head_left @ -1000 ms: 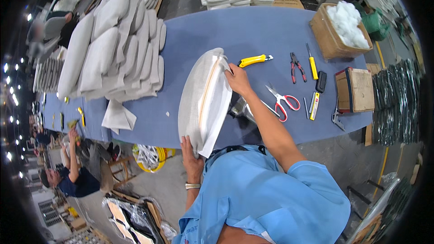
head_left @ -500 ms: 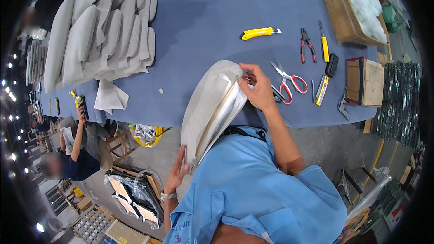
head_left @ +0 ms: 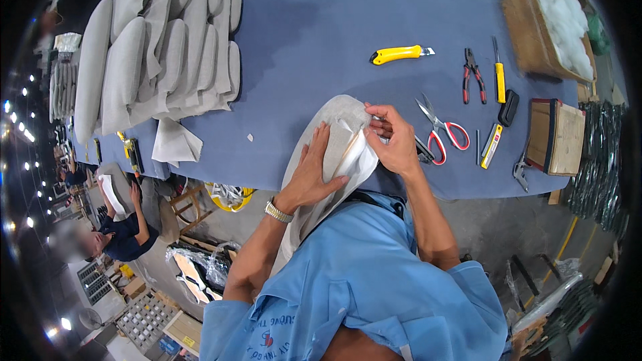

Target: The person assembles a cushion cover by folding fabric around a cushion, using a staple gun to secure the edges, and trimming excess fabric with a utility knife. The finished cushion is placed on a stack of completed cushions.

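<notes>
A long grey upholstered pad (head_left: 338, 108) rests tilted against the table's near edge and my body. Along its side facing me, the fabric gapes over white lining (head_left: 364, 160) and a thin tan edge. My left hand (head_left: 311, 172) lies flat on the pad's face, thumb spread toward the gap. With bent fingers, my right hand (head_left: 393, 139) pinches the fabric edge at the pad's far end. Its fingertips are partly hidden. Just right of that hand are red-handled scissors (head_left: 441, 127), with a black tool partly hidden beside them.
Several grey pads (head_left: 124, 60) are piled at the left. A yellow utility knife (head_left: 401, 54), pliers (head_left: 473, 77), a yellow-handled screwdriver (head_left: 499, 73) and a yellow cutter (head_left: 491, 146) lie on the blue table (head_left: 301, 27). A box of white stuffing (head_left: 535, 33) stands far right. Another person (head_left: 124, 227) works at left.
My left hand has moved up from the pad's near end onto its face. My right hand stays at the far end. At left, the other person's hands now hold a pale piece.
</notes>
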A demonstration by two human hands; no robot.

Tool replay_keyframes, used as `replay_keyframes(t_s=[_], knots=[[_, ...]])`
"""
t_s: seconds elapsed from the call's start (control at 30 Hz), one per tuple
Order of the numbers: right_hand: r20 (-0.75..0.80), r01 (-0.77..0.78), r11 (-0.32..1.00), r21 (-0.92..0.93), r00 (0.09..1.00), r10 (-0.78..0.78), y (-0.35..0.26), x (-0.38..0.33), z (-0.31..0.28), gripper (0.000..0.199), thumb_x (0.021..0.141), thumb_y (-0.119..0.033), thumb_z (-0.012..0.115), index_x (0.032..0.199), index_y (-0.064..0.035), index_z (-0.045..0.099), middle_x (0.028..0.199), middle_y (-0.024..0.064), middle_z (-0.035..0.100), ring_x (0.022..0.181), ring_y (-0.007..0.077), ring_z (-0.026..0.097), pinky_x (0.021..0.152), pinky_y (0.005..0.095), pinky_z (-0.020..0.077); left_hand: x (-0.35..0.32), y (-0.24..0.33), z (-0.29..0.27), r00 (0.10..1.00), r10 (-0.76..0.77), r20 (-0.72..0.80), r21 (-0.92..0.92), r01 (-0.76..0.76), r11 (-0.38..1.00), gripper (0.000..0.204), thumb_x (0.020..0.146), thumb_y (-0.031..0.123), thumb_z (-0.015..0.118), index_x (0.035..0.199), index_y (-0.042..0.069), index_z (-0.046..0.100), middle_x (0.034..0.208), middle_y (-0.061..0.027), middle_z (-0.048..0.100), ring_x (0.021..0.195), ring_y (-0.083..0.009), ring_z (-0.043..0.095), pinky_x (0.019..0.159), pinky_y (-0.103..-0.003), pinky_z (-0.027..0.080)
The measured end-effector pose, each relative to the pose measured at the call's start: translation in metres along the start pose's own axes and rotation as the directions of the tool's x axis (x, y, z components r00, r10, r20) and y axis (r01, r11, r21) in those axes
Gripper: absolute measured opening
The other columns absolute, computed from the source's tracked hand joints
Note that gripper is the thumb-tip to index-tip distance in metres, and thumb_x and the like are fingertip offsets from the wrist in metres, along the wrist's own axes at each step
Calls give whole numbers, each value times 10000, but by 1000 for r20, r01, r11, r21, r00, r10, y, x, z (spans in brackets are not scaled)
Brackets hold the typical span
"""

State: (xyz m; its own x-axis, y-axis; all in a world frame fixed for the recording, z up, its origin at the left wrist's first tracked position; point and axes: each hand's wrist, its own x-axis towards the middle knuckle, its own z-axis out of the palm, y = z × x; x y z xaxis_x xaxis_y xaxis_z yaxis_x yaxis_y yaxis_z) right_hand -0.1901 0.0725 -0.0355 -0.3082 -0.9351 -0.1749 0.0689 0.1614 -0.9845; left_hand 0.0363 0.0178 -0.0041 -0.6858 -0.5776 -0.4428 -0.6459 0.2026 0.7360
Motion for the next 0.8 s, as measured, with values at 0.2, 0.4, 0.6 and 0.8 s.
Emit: replay_keyframes(t_s=[0.2,0.4,0.6,0.8], knots=[[-15,-89,996,3,996,89,-3,2,-3,278,855,-2,707,1132,-10,681,1352,202,655,1063,204,713,880,305,588,24,17,-2,998,46,45,111,-51,993,1162,798,304,768,1652,55,21,1723,-207,42,1595,-393,24,1217,-659,131],[142,139,907,-396,986,-89,-30,1,-5,211,842,-176,799,916,-1,708,1308,285,578,1100,362,671,843,374,563,36,29,-6,995,42,87,145,-54,988,1126,756,111,734,1656,81,58,1732,-167,46,1589,-410,24,1128,-782,217],[114,73,870,-488,993,-20,-27,1,6,287,866,-259,811,829,-5,684,1329,314,527,1042,387,639,836,415,519,37,28,-6,993,30,110,113,-43,993,1134,713,75,716,1661,126,97,1738,-142,41,1588,-419,5,1143,-780,175],[-1,-26,930,-367,1000,28,-20,-7,11,253,898,-198,781,783,-2,670,1299,287,541,1079,343,613,877,407,484,34,27,-6,995,69,67,110,-76,991,1088,742,39,710,1660,139,136,1736,-139,64,1587,-416,40,1110,-802,221]])
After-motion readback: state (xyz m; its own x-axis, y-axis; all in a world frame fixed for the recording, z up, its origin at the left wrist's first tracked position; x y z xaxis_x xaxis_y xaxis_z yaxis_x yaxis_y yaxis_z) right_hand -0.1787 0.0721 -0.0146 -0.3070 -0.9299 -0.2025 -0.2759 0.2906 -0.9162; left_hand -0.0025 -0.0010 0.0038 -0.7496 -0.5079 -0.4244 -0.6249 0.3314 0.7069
